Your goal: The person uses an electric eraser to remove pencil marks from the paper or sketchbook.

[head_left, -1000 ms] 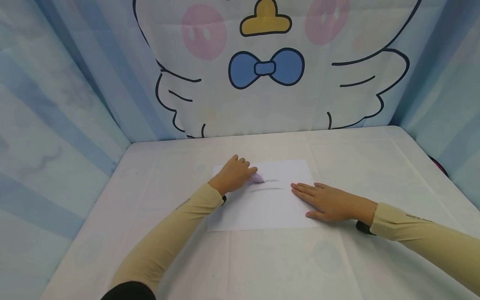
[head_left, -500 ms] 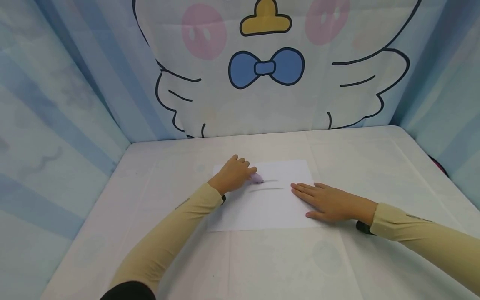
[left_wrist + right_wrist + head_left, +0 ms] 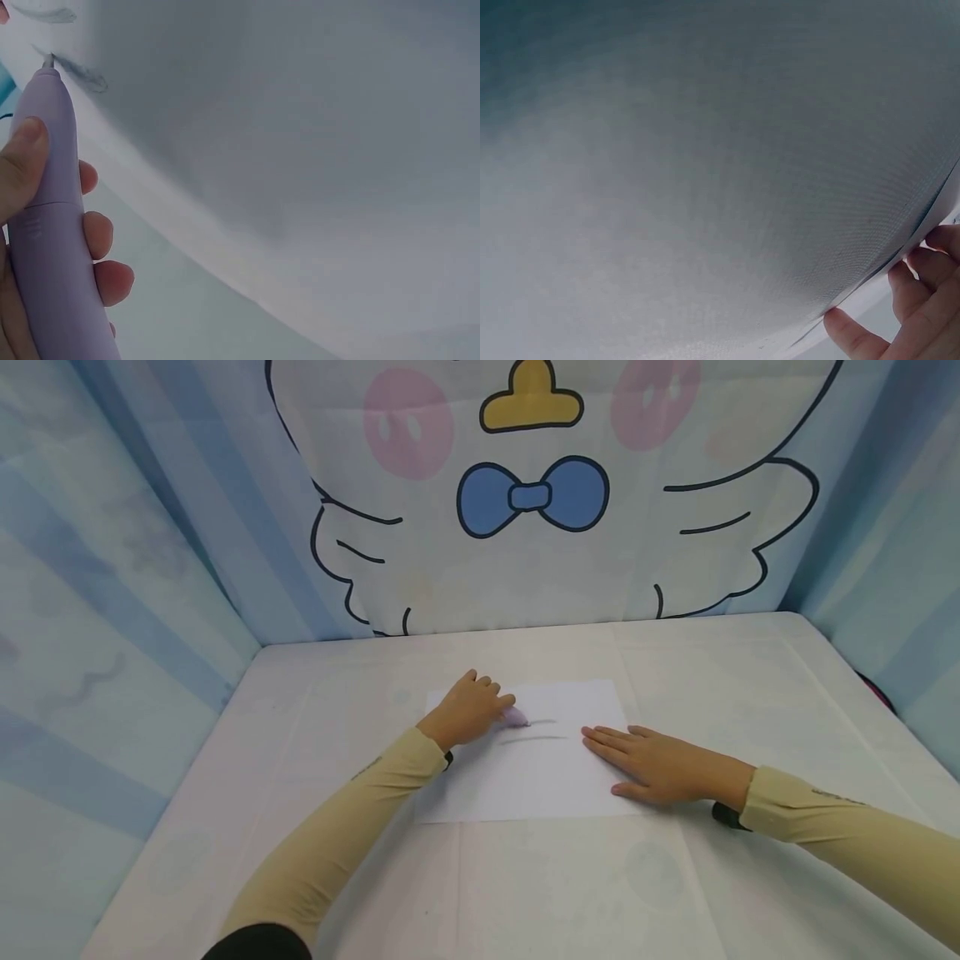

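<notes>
A thick lilac pen-shaped electric eraser (image 3: 49,255) is gripped in my left hand (image 3: 462,708), the thumb on one side and curled fingers on the other. Its narrow grey tip meets one of two grey pencil-like smudges (image 3: 84,77) on a white sheet of paper (image 3: 525,789). The second smudge (image 3: 532,739) lies close by, nearer to me in the head view. My right hand (image 3: 660,764) rests flat, palm down, over the sheet's right edge, fingers straight. In the right wrist view its fingertips (image 3: 844,322) show at the lower right.
The sheet lies mid-table on a pale cloth-covered table (image 3: 337,877). Behind it hangs a curtain (image 3: 570,577) printed with a cartoon figure and a blue bow tie. Pale blue curtains (image 3: 90,693) stand at both sides. Each wrist carries a dark band (image 3: 729,816).
</notes>
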The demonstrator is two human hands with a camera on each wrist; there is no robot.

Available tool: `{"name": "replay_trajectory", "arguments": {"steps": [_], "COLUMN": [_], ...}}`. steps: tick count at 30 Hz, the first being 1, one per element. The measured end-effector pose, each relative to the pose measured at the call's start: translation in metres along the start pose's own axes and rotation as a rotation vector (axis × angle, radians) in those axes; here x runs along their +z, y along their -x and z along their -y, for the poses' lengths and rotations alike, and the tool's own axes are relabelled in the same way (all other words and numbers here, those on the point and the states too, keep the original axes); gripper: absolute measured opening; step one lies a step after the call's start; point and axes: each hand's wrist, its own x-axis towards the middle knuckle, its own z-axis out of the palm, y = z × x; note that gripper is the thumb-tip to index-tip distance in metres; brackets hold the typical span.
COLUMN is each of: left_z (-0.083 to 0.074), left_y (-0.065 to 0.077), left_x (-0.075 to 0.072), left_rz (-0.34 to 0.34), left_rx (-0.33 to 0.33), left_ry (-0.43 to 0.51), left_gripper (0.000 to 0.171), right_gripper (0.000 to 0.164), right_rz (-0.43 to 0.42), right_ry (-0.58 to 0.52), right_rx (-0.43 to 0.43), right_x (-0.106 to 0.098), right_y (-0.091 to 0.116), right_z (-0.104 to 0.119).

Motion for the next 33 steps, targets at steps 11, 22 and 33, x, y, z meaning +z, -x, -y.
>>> {"name": "replay_trajectory", "arguments": {"steps": [11,22,33], "left_z": [0.0007,0.0005,0.0019], "left_y": [0.0009,-0.0001,-0.0005], "left_x": [0.0023,0.0022,0.0011], "left_rz": [0.004,-0.004,-0.005], "left_rx": [-0.011,-0.012,0.003], "left_ry": [-0.01,-0.008,0.002], "left_gripper": [0.021,0.02,0.021], "right_gripper": [0.071,0.071,0.07], "right_rz": [0.002,-0.006,-0.006], "right_ry": [0.002,-0.005,-0.008], "right_rx": [-0.001,-0.005,-0.002], "right_x": [0.0009,0.0003,0.0002], "right_y": [0.0002,0.0002,-0.0002], "right_z": [-0.0004,0.0004,-0.0001]}}
